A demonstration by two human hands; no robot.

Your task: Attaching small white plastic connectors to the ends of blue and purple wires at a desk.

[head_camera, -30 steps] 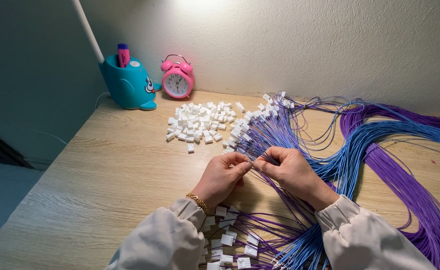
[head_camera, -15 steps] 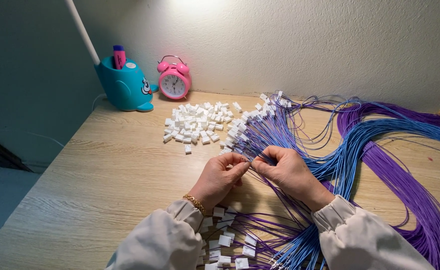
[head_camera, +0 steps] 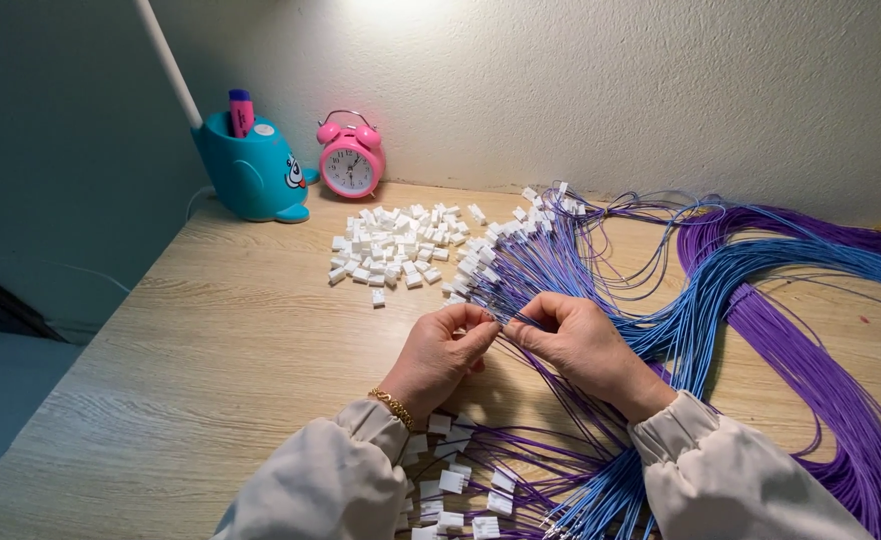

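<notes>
My left hand [head_camera: 447, 352] and my right hand [head_camera: 578, 342] meet fingertip to fingertip over the wooden desk [head_camera: 210, 370]. Both pinch thin purple and blue wires [head_camera: 560, 275] where these fan toward their white-tipped ends. Whether a small white connector sits between my fingers is hidden. A heap of loose white connectors [head_camera: 395, 250] lies just beyond my left hand. Finished wires with white connectors [head_camera: 460, 480] lie under my wrists near the front edge.
Thick looped bundles of blue wire [head_camera: 760, 265] and purple wire [head_camera: 810, 370] cover the desk's right side. At the back left stand a teal whale-shaped pen holder [head_camera: 252, 170] with a pink marker, a white lamp stem, and a pink alarm clock [head_camera: 350, 160]. A wall runs behind.
My hands stay together on the wires, fingers shifting slightly. The view has tilted a little, so the desk items sit marginally lower left in frame.
</notes>
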